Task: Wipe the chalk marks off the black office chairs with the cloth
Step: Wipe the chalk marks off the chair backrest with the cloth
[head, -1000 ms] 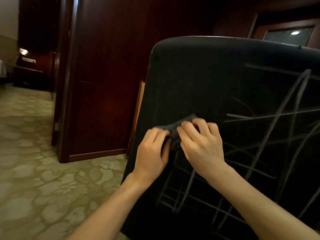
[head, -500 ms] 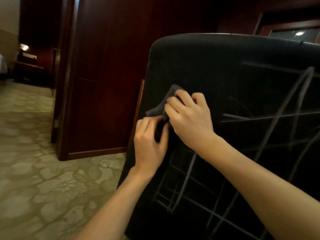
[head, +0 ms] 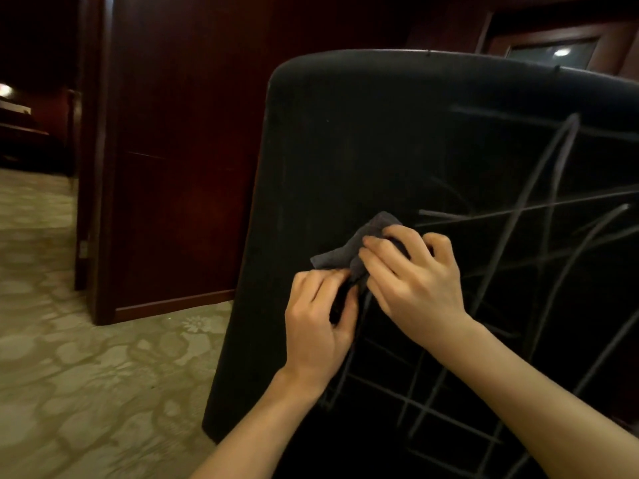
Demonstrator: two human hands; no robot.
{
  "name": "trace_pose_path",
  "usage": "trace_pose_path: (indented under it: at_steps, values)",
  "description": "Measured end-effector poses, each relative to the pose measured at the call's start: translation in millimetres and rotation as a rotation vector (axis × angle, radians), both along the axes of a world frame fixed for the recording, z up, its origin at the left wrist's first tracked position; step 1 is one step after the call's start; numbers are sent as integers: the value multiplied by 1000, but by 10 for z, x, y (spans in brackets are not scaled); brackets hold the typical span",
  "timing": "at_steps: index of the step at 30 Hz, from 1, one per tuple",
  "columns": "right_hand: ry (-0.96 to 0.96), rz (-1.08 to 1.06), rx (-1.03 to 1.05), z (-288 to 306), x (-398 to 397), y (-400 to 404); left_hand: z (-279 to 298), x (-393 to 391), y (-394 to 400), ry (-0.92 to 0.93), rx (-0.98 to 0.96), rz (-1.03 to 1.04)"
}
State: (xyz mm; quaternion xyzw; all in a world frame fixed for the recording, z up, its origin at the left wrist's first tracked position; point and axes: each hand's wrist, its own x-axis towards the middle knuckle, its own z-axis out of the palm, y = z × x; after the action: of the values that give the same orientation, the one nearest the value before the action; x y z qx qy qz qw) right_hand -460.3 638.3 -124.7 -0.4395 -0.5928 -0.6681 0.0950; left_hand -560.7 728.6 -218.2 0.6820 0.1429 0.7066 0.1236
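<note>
A single wide-angle view comes from the person's head, facing forward and tilted down. It sits close to the back of the black chair (head: pixel 397 150), which fills the right and centre of the frame, with both forearms entering from the bottom edge. To the left the view runs past a dark wooden wall panel (head: pixel 179 150) to patterned carpet (head: pixel 69 375) and a dim doorway. Straight lines bow towards the edges.

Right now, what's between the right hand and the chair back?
Head view: the dark cloth. The right hand presses it onto the chair back; the left hand pinches its lower edge.
</note>
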Motion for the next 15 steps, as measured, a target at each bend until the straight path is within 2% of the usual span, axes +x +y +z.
trace_pose_path:
  at_steps: [5, 9, 12, 15]
  values:
    - [69, -51, 31, -203, 272, -414, -103, 186, -325, 88, 67, -60]
    - [240, -29, 119, -357, 328, -567, -4, 205, -439, 185, 180, -46]
    - [354, 44, 252, -182, 198, -523, 407, 46, -355, 127, 313, 30]
    - [445, 117, 402, 179, -36, -367, 955, -148, -262, 62, 339, 163]
